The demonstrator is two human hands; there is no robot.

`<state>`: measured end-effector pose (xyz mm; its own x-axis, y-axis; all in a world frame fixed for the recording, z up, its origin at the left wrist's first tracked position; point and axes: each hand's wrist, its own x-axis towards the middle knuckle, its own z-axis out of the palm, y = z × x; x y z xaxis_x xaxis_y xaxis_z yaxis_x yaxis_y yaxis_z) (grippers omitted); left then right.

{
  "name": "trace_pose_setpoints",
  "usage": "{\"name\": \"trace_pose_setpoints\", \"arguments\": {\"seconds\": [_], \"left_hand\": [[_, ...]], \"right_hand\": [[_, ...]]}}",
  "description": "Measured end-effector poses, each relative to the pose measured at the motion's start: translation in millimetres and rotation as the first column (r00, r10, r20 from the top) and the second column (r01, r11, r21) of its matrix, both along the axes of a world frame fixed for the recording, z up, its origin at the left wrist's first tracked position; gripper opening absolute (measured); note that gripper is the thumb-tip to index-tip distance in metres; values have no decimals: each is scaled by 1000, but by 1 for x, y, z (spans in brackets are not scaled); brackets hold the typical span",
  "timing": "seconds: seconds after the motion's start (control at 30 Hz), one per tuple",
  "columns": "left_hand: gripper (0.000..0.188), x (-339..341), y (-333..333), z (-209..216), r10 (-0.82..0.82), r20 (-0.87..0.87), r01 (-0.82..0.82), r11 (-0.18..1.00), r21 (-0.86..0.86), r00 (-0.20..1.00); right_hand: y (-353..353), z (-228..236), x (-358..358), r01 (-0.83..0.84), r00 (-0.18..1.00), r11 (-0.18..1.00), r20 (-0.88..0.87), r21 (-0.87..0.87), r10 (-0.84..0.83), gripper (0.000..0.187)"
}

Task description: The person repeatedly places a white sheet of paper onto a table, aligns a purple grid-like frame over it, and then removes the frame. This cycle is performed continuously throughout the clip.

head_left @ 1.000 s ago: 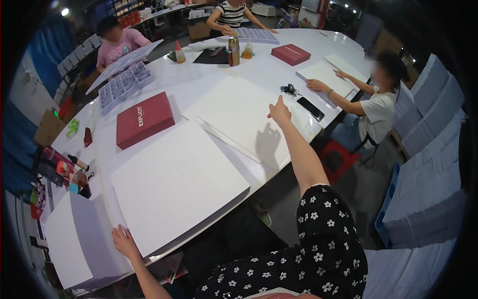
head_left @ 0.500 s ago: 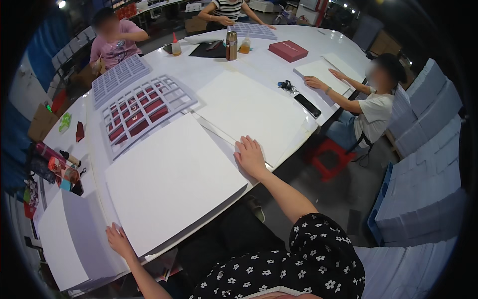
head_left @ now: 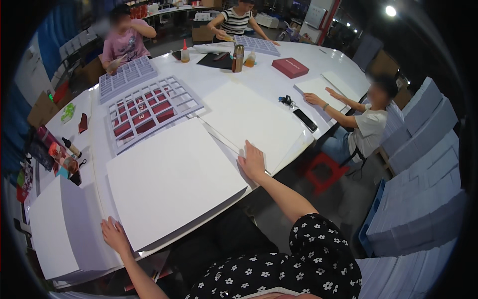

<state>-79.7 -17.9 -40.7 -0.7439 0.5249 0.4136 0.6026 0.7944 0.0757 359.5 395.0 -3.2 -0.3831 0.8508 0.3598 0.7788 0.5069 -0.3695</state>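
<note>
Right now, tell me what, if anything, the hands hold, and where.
Nothing appears held: left hand and right hand lie open, either side of the large white block.

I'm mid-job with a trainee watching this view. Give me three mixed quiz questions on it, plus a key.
1. Multiple choice: what shows through the openings of the pale grid frame nearest the person?
A) a metal flask
B) a black phone
C) a red box

2. True or false: the person's right hand is gripping the black phone.

3. Short answer: which of the person's hands is nearer to the white stack at the picture's lower left?

Key:
1. C.
2. False; it is beside the large white slab.
3. The left hand.
</note>
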Motion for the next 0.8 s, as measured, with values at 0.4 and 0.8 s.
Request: {"name": "trace_pose_setpoints", "arguments": {"seconds": [0.4, 0.8], "left_hand": [[40, 6, 5, 2, -35, 18, 34, 998, 54, 999], [40, 23, 13, 27, -33, 76, 27, 997, 78, 997]], "right_hand": [[162, 116, 26, 409, 801, 752, -192, -516, -567, 75], [123, 89, -101, -186, 975, 968, -156, -167, 161, 38]]}}
